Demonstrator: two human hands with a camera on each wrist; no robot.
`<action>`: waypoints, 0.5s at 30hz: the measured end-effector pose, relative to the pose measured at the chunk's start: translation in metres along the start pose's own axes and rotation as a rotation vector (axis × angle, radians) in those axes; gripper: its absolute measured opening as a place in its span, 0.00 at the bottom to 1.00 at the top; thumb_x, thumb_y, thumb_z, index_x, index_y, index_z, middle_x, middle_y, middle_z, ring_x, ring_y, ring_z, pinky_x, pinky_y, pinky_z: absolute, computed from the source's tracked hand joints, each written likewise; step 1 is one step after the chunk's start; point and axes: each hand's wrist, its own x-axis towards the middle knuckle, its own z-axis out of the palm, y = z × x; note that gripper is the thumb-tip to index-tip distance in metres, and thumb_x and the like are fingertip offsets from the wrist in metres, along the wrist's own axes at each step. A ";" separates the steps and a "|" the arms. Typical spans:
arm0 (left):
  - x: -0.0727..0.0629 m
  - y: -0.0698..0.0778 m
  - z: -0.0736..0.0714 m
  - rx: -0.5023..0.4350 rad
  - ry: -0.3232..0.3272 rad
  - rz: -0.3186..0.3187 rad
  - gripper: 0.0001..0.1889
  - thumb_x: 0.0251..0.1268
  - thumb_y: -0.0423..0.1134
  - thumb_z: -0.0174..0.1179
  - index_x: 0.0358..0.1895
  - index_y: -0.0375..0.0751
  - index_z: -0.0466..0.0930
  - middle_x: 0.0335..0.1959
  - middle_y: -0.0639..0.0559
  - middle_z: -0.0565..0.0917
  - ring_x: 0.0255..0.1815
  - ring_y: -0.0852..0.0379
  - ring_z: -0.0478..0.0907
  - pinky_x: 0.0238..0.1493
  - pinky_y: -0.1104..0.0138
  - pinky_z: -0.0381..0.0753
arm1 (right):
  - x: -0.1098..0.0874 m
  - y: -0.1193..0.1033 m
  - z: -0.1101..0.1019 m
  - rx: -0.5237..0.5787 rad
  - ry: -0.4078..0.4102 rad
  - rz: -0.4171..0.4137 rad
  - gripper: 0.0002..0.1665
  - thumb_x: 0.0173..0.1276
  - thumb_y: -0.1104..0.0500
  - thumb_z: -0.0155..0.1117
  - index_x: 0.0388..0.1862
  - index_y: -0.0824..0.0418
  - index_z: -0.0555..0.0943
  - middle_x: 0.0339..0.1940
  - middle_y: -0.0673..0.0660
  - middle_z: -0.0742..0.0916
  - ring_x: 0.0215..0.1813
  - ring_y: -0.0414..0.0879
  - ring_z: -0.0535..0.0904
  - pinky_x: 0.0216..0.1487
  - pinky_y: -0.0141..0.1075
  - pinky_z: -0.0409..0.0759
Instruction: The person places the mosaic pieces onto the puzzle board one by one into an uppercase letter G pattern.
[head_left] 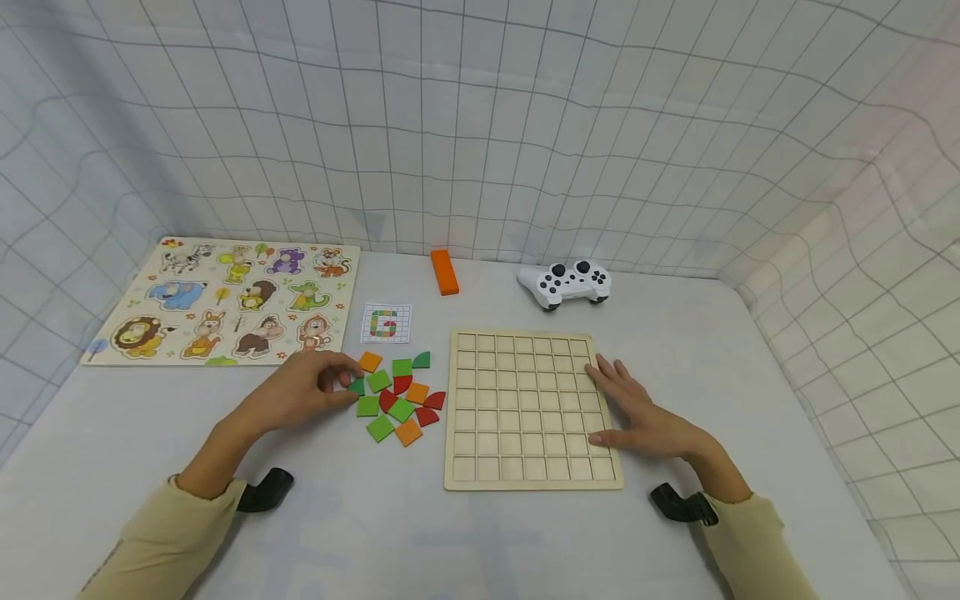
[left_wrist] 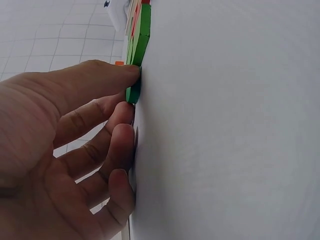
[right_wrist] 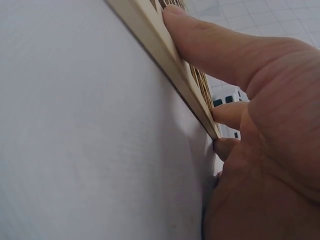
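Observation:
My left hand (head_left: 309, 385) is at the left side of a loose group of colored tiles. Its thumb and index finger pinch a dark green tile (left_wrist: 133, 93), low against the table; its full outline is partly hidden by the fingers. Light green squares (head_left: 380, 427), orange squares (head_left: 408, 432) and red quarter-circles (head_left: 427, 416) lie around it. To the right sits a wooden grid board (head_left: 510, 408) with bare square cells. My right hand (head_left: 643, 419) rests on the board's right edge, fingers spread, with the thumb on the rim in the right wrist view.
A small pattern card (head_left: 387, 323) with a colored "G" lies behind the tiles. An animal puzzle board (head_left: 232, 304) stands at the back left. Toward the back wall are an orange block (head_left: 445, 272) and a white game controller (head_left: 566, 283).

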 end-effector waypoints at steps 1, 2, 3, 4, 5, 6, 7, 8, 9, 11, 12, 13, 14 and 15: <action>0.000 0.000 0.000 0.004 0.000 -0.005 0.15 0.57 0.33 0.71 0.48 0.34 0.84 0.34 0.52 0.80 0.32 0.56 0.70 0.31 0.70 0.70 | 0.000 0.000 0.000 0.002 0.000 0.000 0.60 0.64 0.47 0.73 0.83 0.54 0.45 0.84 0.61 0.41 0.82 0.64 0.25 0.70 0.73 0.32; 0.001 0.000 0.000 0.006 0.000 -0.010 0.15 0.57 0.33 0.71 0.48 0.34 0.84 0.34 0.52 0.80 0.32 0.56 0.70 0.31 0.70 0.70 | 0.000 0.000 0.000 0.004 0.001 0.000 0.60 0.64 0.47 0.73 0.83 0.54 0.46 0.84 0.61 0.41 0.82 0.64 0.24 0.71 0.73 0.32; 0.001 0.000 0.000 0.007 -0.002 -0.017 0.15 0.57 0.33 0.71 0.48 0.33 0.84 0.34 0.52 0.80 0.32 0.56 0.70 0.31 0.70 0.71 | 0.000 0.000 0.000 0.008 0.000 0.000 0.60 0.64 0.47 0.73 0.83 0.54 0.46 0.84 0.61 0.41 0.82 0.64 0.24 0.71 0.73 0.32; 0.001 0.000 0.000 0.008 -0.003 -0.022 0.15 0.57 0.33 0.71 0.48 0.33 0.84 0.34 0.52 0.80 0.32 0.56 0.71 0.32 0.70 0.71 | 0.000 0.000 -0.001 0.010 -0.001 0.000 0.60 0.64 0.47 0.73 0.83 0.54 0.46 0.84 0.61 0.41 0.82 0.64 0.24 0.71 0.73 0.32; 0.001 -0.001 0.000 0.011 -0.004 -0.026 0.14 0.57 0.32 0.70 0.47 0.33 0.84 0.33 0.52 0.80 0.32 0.56 0.71 0.32 0.70 0.71 | 0.000 0.000 -0.001 0.012 -0.001 -0.001 0.60 0.63 0.47 0.73 0.83 0.54 0.46 0.84 0.61 0.41 0.82 0.64 0.24 0.71 0.73 0.32; 0.001 -0.001 0.000 0.013 -0.003 -0.031 0.14 0.58 0.32 0.70 0.47 0.34 0.84 0.33 0.52 0.80 0.33 0.56 0.71 0.32 0.70 0.71 | 0.000 0.000 -0.001 0.012 -0.002 0.000 0.60 0.63 0.47 0.73 0.83 0.54 0.46 0.84 0.61 0.41 0.82 0.64 0.24 0.71 0.73 0.32; 0.001 -0.001 0.000 0.019 -0.003 -0.031 0.14 0.57 0.32 0.70 0.47 0.34 0.84 0.34 0.52 0.81 0.33 0.56 0.71 0.33 0.70 0.72 | 0.000 0.000 0.000 0.012 -0.002 0.001 0.60 0.63 0.47 0.73 0.83 0.54 0.46 0.84 0.61 0.41 0.82 0.64 0.24 0.71 0.73 0.32; 0.001 -0.001 0.000 0.027 -0.001 -0.030 0.14 0.57 0.32 0.70 0.47 0.34 0.84 0.34 0.51 0.81 0.34 0.55 0.72 0.34 0.70 0.73 | 0.000 0.001 0.000 0.011 -0.002 0.002 0.60 0.63 0.47 0.73 0.83 0.54 0.46 0.84 0.61 0.41 0.82 0.64 0.24 0.71 0.73 0.32; 0.001 -0.001 0.000 0.038 0.003 -0.027 0.14 0.57 0.32 0.70 0.47 0.34 0.84 0.35 0.51 0.82 0.35 0.55 0.73 0.35 0.69 0.74 | 0.000 0.001 0.000 0.010 -0.002 0.002 0.60 0.63 0.47 0.73 0.83 0.54 0.46 0.84 0.61 0.41 0.82 0.64 0.24 0.71 0.73 0.32; 0.002 0.001 -0.001 0.063 0.019 -0.017 0.14 0.57 0.33 0.70 0.47 0.34 0.84 0.37 0.51 0.83 0.37 0.54 0.74 0.39 0.66 0.75 | 0.000 0.001 -0.001 0.002 -0.002 0.002 0.60 0.63 0.47 0.73 0.83 0.54 0.45 0.84 0.61 0.41 0.82 0.64 0.24 0.71 0.73 0.32; 0.001 0.002 -0.002 0.077 0.030 -0.012 0.14 0.57 0.33 0.70 0.47 0.34 0.84 0.38 0.50 0.84 0.39 0.53 0.75 0.41 0.64 0.76 | 0.001 0.002 0.000 0.001 -0.003 0.002 0.60 0.64 0.47 0.73 0.83 0.54 0.45 0.84 0.61 0.40 0.81 0.64 0.24 0.71 0.73 0.32; 0.001 0.004 -0.002 0.090 0.041 -0.006 0.15 0.57 0.33 0.70 0.47 0.34 0.84 0.40 0.49 0.85 0.40 0.52 0.76 0.43 0.62 0.77 | 0.001 0.001 0.000 0.001 -0.005 0.000 0.60 0.64 0.47 0.73 0.83 0.55 0.45 0.84 0.62 0.40 0.81 0.65 0.24 0.71 0.73 0.32; 0.001 0.006 -0.003 0.097 0.052 -0.002 0.15 0.57 0.34 0.70 0.48 0.34 0.83 0.40 0.49 0.85 0.41 0.52 0.76 0.44 0.60 0.77 | 0.001 0.001 0.000 -0.001 -0.008 0.000 0.61 0.64 0.47 0.72 0.83 0.55 0.45 0.84 0.62 0.40 0.81 0.65 0.24 0.71 0.73 0.31; 0.002 0.008 -0.004 0.099 0.061 0.003 0.15 0.58 0.34 0.70 0.48 0.34 0.83 0.41 0.48 0.85 0.42 0.51 0.77 0.46 0.58 0.77 | 0.000 0.001 0.000 -0.002 -0.011 -0.001 0.61 0.64 0.47 0.72 0.83 0.55 0.45 0.84 0.62 0.40 0.81 0.65 0.24 0.71 0.72 0.31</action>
